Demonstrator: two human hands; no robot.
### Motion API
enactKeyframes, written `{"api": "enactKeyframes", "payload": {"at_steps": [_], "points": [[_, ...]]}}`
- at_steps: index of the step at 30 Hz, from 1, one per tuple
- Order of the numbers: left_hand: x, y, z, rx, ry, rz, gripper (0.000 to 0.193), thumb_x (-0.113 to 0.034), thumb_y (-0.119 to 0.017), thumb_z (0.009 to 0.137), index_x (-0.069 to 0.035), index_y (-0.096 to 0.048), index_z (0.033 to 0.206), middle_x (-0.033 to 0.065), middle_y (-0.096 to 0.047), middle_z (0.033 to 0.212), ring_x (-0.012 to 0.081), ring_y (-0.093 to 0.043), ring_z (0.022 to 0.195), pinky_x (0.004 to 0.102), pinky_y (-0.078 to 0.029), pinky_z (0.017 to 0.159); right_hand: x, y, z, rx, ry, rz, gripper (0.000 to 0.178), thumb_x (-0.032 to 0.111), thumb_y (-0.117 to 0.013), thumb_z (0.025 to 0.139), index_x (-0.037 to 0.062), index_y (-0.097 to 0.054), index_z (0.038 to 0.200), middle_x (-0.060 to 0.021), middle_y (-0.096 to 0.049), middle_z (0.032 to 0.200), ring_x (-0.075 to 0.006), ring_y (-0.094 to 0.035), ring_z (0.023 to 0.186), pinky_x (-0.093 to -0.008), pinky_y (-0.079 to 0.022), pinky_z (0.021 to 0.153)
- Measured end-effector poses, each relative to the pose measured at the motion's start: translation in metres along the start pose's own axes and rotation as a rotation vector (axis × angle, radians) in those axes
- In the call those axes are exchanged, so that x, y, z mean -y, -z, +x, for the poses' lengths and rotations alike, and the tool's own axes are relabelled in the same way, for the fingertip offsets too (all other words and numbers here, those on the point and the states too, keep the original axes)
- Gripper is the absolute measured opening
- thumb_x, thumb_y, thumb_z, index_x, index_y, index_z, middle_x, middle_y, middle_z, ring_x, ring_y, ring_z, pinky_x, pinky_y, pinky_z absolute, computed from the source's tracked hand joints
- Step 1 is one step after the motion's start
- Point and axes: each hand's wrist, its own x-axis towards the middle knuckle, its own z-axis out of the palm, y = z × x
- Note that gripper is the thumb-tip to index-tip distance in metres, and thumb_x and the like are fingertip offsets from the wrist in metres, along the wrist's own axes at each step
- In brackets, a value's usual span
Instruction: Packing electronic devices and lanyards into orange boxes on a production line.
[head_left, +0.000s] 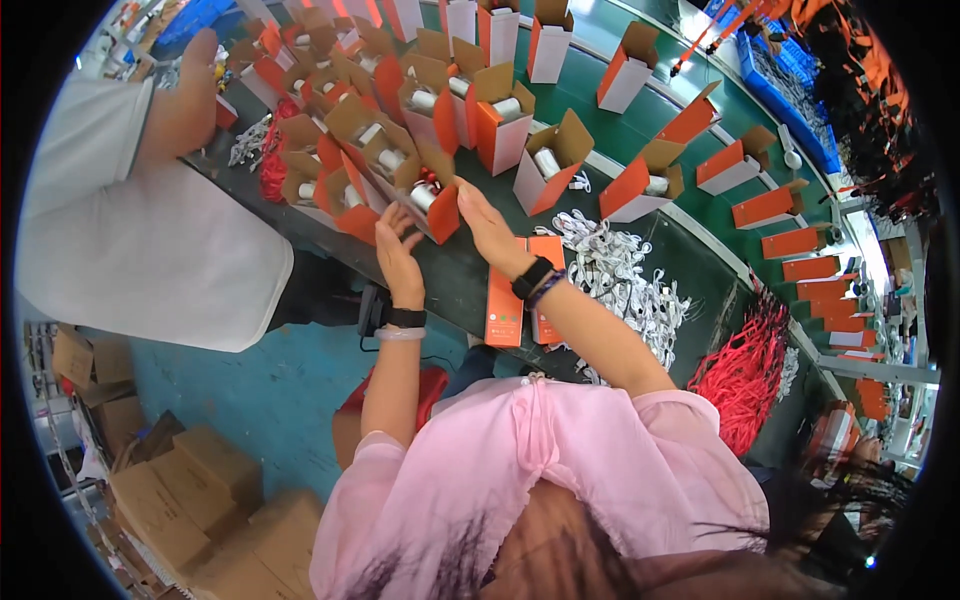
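Observation:
My left hand (400,262) has its fingers spread, resting against the near-left side of an open orange and white box (442,222). On the right side of that same box, my right hand (487,228) lies with its fingers stretched along the wall; some fingertips are hidden. Inside the box are a white cylinder (424,196) and a small red item. Packed against it to the left and behind are several similar open boxes (350,120) with white cylinders in them. Two shut orange boxes (505,305) lie beside my right wrist.
Bundled white cables (625,285) and red lanyards (740,375) lie to the right on the dark table. A green conveyor (600,125) carrying open boxes curves around the far side. A co-worker's arm (175,115) reaches in at left. Cardboard cartons (185,490) stand on the floor.

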Motion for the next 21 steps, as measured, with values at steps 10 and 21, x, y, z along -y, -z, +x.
{"api": "enactKeyframes", "payload": {"at_steps": [10, 21], "points": [[0.025, -0.016, 0.007, -0.214, -0.406, 0.406, 0.041, -0.033, -0.032, 0.108, 0.000, -0.056, 0.106, 0.0087, -0.056, 0.100, 0.0215, -0.052, 0.093, 0.0353, -0.041, 0.089, -0.024, -0.010, 0.013, 0.027, 0.088, 0.029, 0.064, 0.050, -0.022, 0.106, 0.0001, -0.036, 0.144, -0.0106, -0.043, 0.142, -0.0181, -0.036, 0.134, -0.0313, -0.025, 0.113], [-0.006, -0.015, -0.050, 0.110, -0.011, 0.069, 0.052, -0.035, -0.036, 0.107, -0.001, -0.032, 0.146, 0.0141, -0.038, 0.146, 0.0232, -0.036, 0.135, 0.0349, -0.027, 0.113, -0.009, 0.005, -0.017, 0.222, 0.043, -0.113, 0.048, 0.037, -0.035, 0.105, 0.0033, -0.045, 0.137, -0.0149, -0.051, 0.132, -0.0280, -0.042, 0.130, -0.0372, -0.029, 0.111]]}}
